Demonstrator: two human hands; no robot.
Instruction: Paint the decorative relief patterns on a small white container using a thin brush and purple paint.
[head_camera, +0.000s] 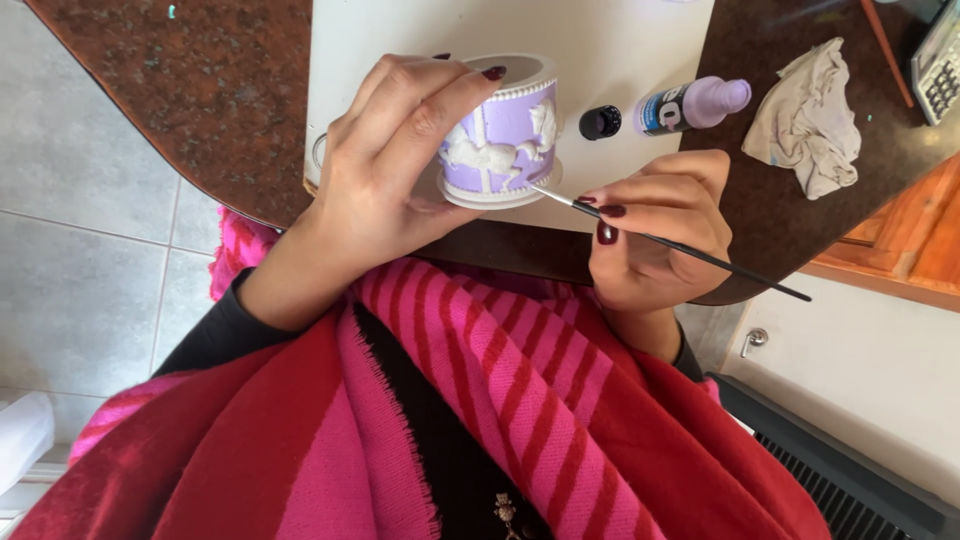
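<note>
1. A big scarf (520, 420) with red and pink stripes fills the bottom of the view, below both wrists.
2. A brown stone table (200, 90) lies above the fingers and out to their left.
3. A white board (620, 40) rests on the table, right behind the fingers of both hands.
4. The left hand (385, 170) wraps around a small round box. Its fingers (440, 100) are clamped on the box's top and side, and the thumb presses under its bottom rim.
5. The right hand (655, 235) sits just to the right of the left fingers. Its fingers (610, 210) are pinched together on a thin brush.
6. A crumpled cloth (810, 115) lies on the table, up and to the right of the right fingers, well apart from them.
7. The carousel box (505, 135) is purple with white horses on its side. It is tipped on its side in the left fingers, held over the near edge of the white board.
8. The thin paintbrush (690, 250) runs out of the right fingers toward the right. Its tip touches the bottom rim of the box, just beside the left thumb.
9. A little purple paint bottle (695, 105) lies on its side above the right fingers.
10. Its small black cap (600, 122) stands just left of the bottle, between the box and the bottle.
</note>
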